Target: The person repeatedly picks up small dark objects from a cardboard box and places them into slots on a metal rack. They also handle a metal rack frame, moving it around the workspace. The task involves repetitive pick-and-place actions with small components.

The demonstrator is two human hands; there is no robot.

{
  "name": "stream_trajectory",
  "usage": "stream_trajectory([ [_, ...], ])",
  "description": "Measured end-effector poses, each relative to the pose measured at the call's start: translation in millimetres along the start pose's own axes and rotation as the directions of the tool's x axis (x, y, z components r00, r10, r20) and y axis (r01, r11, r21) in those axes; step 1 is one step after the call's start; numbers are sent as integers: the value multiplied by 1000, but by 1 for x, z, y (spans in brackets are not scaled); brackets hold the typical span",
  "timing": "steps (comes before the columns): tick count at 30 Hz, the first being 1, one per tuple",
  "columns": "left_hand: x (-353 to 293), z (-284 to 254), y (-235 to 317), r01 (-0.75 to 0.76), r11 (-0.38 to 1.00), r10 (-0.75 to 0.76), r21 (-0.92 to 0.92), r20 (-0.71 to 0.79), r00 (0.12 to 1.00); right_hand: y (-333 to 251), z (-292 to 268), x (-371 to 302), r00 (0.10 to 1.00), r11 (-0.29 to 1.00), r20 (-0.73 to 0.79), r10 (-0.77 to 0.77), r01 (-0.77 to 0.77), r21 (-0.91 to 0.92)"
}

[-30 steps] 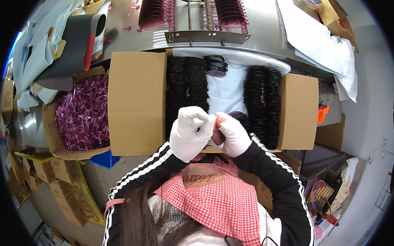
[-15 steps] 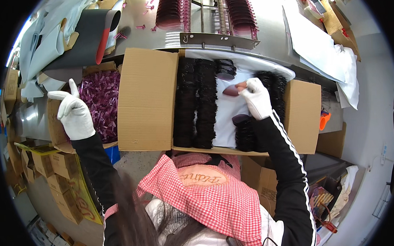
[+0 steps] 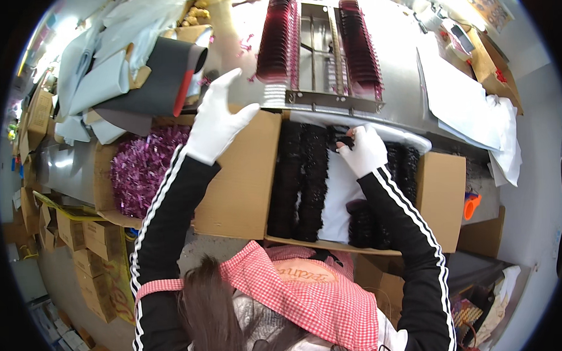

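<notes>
Right hand deep in the packing, left hand spread wide!

Nearest, at bottom centre, a red-checked apron (image 3: pixel 317 326); just beyond it sits the open carton (image 3: pixel 238 202), close to the body, presumably for an easy reach. Inside, dark thin pieces (image 3: pixel 314 187) stand packed in rows, probably on edge to save room, with white lining (image 3: pixel 337 201) perhaps there against scratches. Right of centre, the right hand (image 3: pixel 365 153) is at the far end, fingers bent by the dark pieces; whether they grip one, I cannot tell! Left of centre, the left hand (image 3: pixel 220 125) hangs over the carton's flap, thumb and fingers well apart, nothing between them. Farther, top centre, a metal rack (image 3: pixel 335 101) keeps reddish discs (image 3: pixel 273 46) in two rows, seemingly spaced for picking.
</notes>
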State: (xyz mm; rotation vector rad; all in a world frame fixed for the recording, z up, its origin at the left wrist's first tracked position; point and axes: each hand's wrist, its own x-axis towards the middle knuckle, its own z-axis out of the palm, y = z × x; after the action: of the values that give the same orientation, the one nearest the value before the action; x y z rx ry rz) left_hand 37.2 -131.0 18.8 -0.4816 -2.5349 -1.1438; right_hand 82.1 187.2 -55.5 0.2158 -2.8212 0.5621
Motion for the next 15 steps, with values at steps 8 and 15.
stream_trajectory([
  [8, 137, 16, -4, 71, 960, -193, 272, 451, 871, -55, -8, 95, 916, 916, -118, -383, 393, 78],
  [15, 149, 34, -5, -92, 903, -197, 419, 597, 778, -57, -2, 101, 933, 933, 7, -359, 359, 19],
])
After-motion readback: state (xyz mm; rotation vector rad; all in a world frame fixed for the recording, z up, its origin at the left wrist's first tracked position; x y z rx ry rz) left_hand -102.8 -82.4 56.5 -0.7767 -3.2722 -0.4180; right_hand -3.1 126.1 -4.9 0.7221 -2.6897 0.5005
